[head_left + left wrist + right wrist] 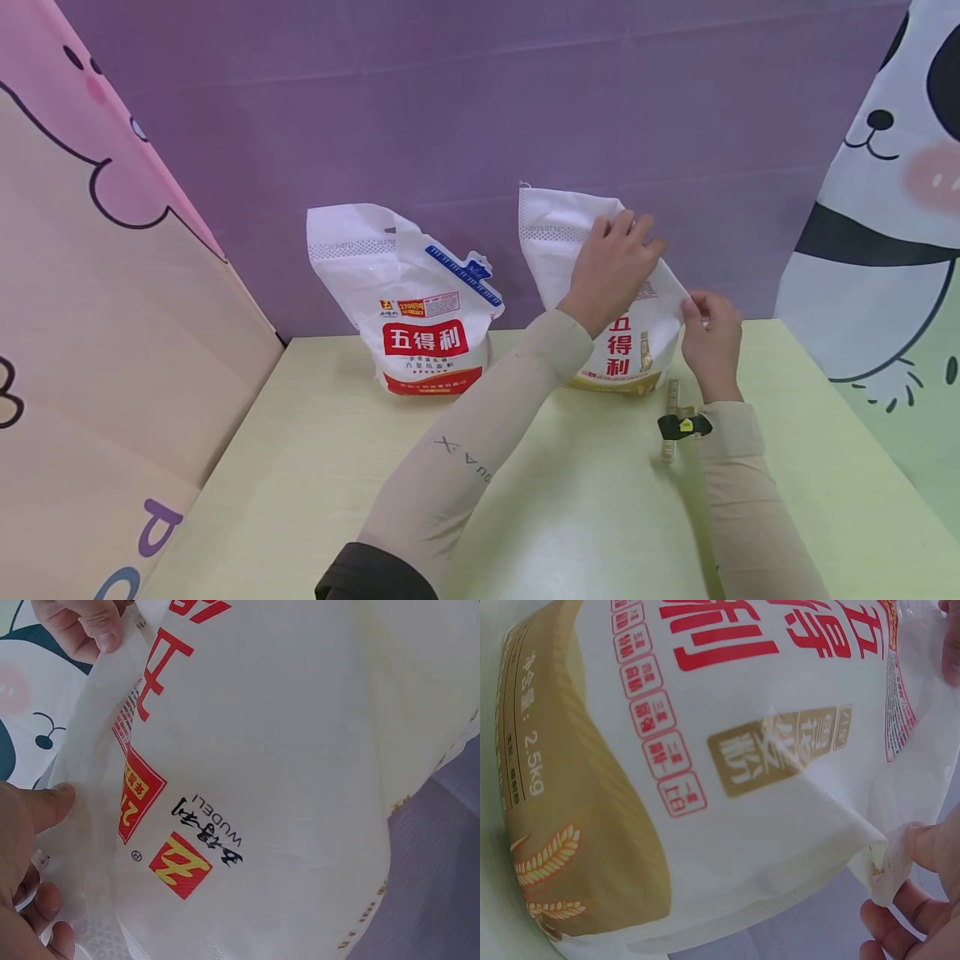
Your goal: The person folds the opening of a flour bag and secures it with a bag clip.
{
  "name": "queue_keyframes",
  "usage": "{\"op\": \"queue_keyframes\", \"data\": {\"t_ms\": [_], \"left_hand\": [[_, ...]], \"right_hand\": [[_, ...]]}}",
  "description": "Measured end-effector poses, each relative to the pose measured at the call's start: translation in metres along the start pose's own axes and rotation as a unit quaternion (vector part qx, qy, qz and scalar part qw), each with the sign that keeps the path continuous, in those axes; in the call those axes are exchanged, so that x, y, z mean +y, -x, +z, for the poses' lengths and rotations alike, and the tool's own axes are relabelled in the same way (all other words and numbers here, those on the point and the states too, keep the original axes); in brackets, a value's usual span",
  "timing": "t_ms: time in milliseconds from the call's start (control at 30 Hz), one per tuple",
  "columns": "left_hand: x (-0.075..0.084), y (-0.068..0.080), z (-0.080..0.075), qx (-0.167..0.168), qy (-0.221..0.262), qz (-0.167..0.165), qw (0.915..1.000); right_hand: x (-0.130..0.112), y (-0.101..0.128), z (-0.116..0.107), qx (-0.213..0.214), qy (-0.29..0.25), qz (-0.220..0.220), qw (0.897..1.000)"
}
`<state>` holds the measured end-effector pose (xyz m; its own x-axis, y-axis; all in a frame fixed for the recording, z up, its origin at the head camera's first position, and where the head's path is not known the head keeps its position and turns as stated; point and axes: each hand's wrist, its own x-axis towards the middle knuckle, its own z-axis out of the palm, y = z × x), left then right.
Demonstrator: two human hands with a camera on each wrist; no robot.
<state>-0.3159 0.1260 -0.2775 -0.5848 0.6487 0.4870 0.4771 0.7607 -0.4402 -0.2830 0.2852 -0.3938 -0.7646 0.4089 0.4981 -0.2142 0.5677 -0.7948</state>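
Note:
A white flour bag point(551, 267) with red lettering and a gold base stands upright at the back of the table. My left hand point(617, 262) grips its folded top edge, thumb on one face and fingers curled behind, as the left wrist view shows. Lower on the bag's right side, my right hand point(712, 337) pinches the edge of the plastic between thumb and fingers. A narrow gold-coloured bag clip point(667, 452) lies on the table below the right hand, partly hidden by a black strap piece at that wrist.
To the left stands a second white flour bag point(423, 337) with a red label, its folded top held by a blue bag clip point(462, 275). A purple backdrop point(450, 125) rises behind the pale table point(300, 492); printed panels flank both sides.

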Motion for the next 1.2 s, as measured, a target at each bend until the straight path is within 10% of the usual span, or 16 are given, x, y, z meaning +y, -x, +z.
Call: {"op": "queue_keyframes", "data": {"t_ms": [1200], "left_hand": [[-0.010,0.000,0.003,0.006,-0.012,-0.026,0.9996]], "right_hand": [[0.014,-0.006,-0.011,-0.041,0.030,0.097,0.994]]}}
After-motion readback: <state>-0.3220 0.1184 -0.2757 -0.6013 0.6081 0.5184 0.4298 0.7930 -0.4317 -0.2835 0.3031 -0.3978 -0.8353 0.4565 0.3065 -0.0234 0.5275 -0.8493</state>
